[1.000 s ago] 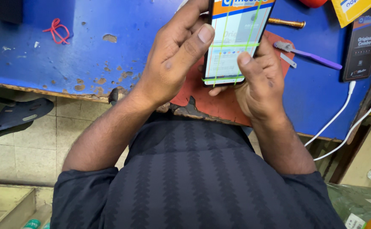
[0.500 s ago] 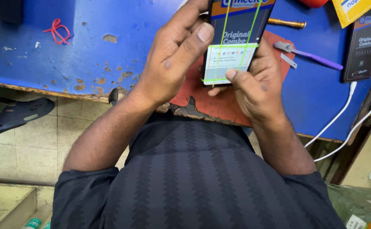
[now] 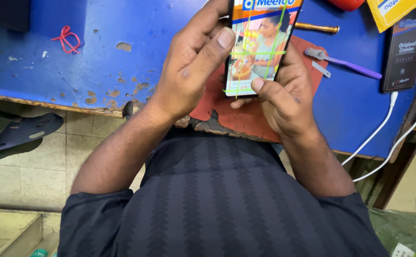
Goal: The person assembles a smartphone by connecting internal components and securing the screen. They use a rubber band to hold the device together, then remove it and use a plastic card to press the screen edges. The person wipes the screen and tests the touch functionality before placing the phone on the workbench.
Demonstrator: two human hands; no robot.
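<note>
Red cord (image 3: 64, 39): a small tangle of red cord lying on the scuffed blue-painted worktop (image 3: 98, 57), far left, well apart from the hands.
Left hand (image 3: 191, 71): fingers curled round the left edge of the phone, thumb tip pressed on the screen.
Phone (image 3: 260, 45): a slim black-edged smartphone with a lit, colourful screen crossed by thin green lines, held upright between both hands above the worn red rubber mat (image 3: 246, 116); its top edge is cut off by the frame.
Right hand (image 3: 284, 95): cupped behind the phone, thumb on its lower screen; the fingers behind are hidden.
Purple brush (image 3: 343, 61): a toothbrush-shaped purple plastic brush on the worktop, just right of the mat.
Black box (image 3: 404, 47): a flat black packet, closed, contents unseen.
White cables (image 3: 393, 128): two, trailing off the edge.
</note>
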